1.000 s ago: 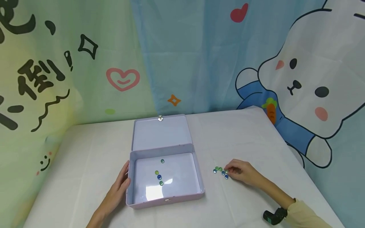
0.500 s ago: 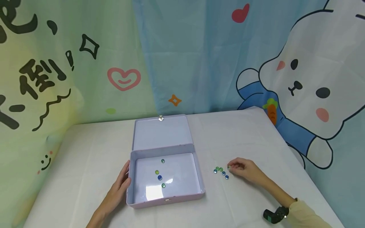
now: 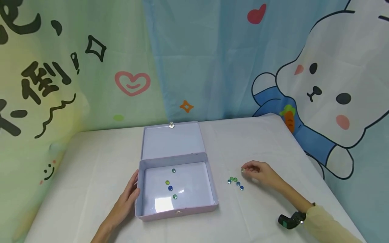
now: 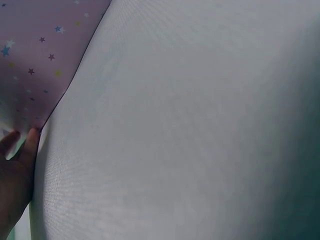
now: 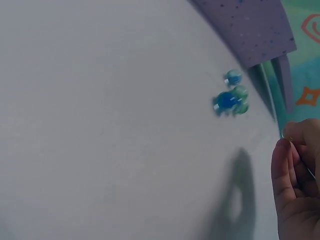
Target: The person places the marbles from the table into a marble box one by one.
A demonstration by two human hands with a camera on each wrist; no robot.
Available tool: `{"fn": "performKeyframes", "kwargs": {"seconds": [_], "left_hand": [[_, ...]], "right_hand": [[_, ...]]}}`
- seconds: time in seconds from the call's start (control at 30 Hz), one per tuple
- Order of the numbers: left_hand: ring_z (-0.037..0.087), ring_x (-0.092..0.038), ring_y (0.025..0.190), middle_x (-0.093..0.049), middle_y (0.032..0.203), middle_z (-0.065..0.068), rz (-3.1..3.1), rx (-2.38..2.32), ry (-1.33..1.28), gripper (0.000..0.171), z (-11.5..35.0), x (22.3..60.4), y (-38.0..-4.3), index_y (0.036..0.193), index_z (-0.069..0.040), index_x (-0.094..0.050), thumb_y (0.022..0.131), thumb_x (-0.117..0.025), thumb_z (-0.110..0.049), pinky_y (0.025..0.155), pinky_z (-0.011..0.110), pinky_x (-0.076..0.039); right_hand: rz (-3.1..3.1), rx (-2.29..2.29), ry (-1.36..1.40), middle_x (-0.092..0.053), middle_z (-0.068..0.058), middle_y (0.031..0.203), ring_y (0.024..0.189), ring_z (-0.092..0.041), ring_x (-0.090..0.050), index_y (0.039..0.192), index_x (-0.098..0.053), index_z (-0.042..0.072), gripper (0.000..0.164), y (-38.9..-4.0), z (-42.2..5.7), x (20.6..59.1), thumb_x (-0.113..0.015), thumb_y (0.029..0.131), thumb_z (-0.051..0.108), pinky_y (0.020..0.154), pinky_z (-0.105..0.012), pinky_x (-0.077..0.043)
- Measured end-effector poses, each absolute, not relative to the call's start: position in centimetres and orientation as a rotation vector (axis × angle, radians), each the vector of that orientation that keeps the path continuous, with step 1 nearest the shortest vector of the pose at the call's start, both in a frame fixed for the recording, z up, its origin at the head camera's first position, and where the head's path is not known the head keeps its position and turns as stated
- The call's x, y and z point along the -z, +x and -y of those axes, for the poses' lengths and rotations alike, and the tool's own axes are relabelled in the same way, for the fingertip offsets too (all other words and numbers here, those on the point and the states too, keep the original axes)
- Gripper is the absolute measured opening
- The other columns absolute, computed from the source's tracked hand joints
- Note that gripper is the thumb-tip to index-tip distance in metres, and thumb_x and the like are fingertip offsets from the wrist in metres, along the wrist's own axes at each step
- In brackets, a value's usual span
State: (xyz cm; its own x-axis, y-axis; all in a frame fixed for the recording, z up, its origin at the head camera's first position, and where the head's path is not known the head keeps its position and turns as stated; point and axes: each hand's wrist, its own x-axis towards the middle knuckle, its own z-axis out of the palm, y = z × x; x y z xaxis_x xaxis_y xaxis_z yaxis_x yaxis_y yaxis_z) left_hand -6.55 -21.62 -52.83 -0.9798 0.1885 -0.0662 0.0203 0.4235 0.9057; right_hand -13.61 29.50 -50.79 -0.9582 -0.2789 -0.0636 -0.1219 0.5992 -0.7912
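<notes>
Between the thumb and fingertips of my right hand (image 3: pixel 260 172) is a small greenish glass marble (image 3: pixel 242 170), pinched just above the white table. A little nearer lies a loose group of green marbles (image 3: pixel 235 179) and blue marbles (image 3: pixel 241 188). The lidded metal box (image 3: pixel 194 211) is open, pale lilac inside. On its floor are a blue marble (image 3: pixel 170 188) and several green ones. My left hand (image 3: pixel 124 201) rests along the box's left wall, its fingers fairly straight. In the left wrist view, fingertips (image 4: pixel 33 134) touch the star-patterned outside of the box.
The box's lid (image 3: pixel 173 140) leans back behind it, with a metal clasp (image 3: pixel 171 125) at the far edge. White cloth covers the table (image 3: pixel 258 141). A printed curtain (image 3: pixel 194 60) hangs along the back. On the right wrist sits a black camera (image 3: pixel 291 221).
My right hand has lifted the green marble off the group and moved it away toward the back. One green marble in the box has rolled slightly nearer and right. The left hand stays.
</notes>
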Motion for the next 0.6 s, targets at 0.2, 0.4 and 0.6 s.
{"fn": "performKeyframes", "kwargs": {"seconds": [0.2,0.4,0.6], "left_hand": [[0.05,-0.03,0.141,-0.02,0.161,0.017,-2.514,-1.593,0.196,0.06,21.7,52.8,-6.6,0.156,-0.036,-0.01,0.104,-0.038,-0.023,0.102,0.067,-0.037],[0.05,-0.03,0.141,-0.019,0.161,0.018,-2.505,-1.6,0.192,0.06,21.7,52.8,-6.6,0.156,-0.033,-0.01,0.104,-0.038,-0.023,0.103,0.067,-0.036],[0.05,-0.029,0.141,-0.018,0.161,0.018,-2.494,-1.613,0.203,0.06,21.7,52.7,-6.7,0.156,-0.033,-0.009,0.104,-0.037,-0.022,0.103,0.068,-0.035]], "right_hand": [[-2.627,1.294,-0.461,-0.07,-0.008,0.099,0.081,-0.005,-0.057,0.108,-0.068,0.005,0.021,-15.0,-27.4,48.5,-0.067,0.091,0.017,0.073,-0.014,-0.051],[-2.55,1.333,-0.515,-0.069,-0.009,0.103,0.085,-0.008,-0.059,0.11,-0.068,0.006,0.021,-16.4,-23.8,46.3,-0.068,0.091,0.014,0.077,-0.013,-0.052],[-2.476,1.322,-0.668,-0.069,-0.005,0.102,0.087,-0.011,-0.06,0.108,-0.069,0.01,0.019,-17.3,-20.2,44.1,-0.068,0.091,0.017,0.079,-0.016,-0.052]]}}
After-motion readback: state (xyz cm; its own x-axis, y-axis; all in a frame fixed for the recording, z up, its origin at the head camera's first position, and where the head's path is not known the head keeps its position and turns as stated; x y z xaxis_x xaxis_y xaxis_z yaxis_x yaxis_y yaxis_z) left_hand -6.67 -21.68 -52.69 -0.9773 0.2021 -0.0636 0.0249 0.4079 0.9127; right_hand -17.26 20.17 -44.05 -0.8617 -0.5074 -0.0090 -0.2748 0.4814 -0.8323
